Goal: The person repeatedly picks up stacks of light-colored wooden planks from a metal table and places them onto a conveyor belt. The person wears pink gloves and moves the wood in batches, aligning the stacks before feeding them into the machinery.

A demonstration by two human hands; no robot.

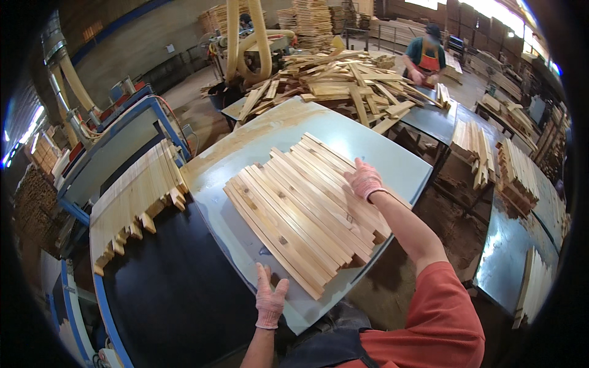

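Observation:
A row of pale wooden strips lies side by side on a light, smooth-topped table, their ends uneven and some marked with dark knots. My left hand, in a pinkish knit glove, is at the table's near left edge, thumb and fingers apart. It holds nothing and sits a little away from the strips' near left end. Across the row, my right hand, gloved the same way, rests at the outer right side of the strips. Its fingers are stretched out along that edge, not wrapped round anything.
Left of the table runs a black conveyor belt carrying another row of strips towards a blue-framed machine. Loose boards are heaped beyond the table. At far right, a co-worker stands by metal benches holding stacked strips.

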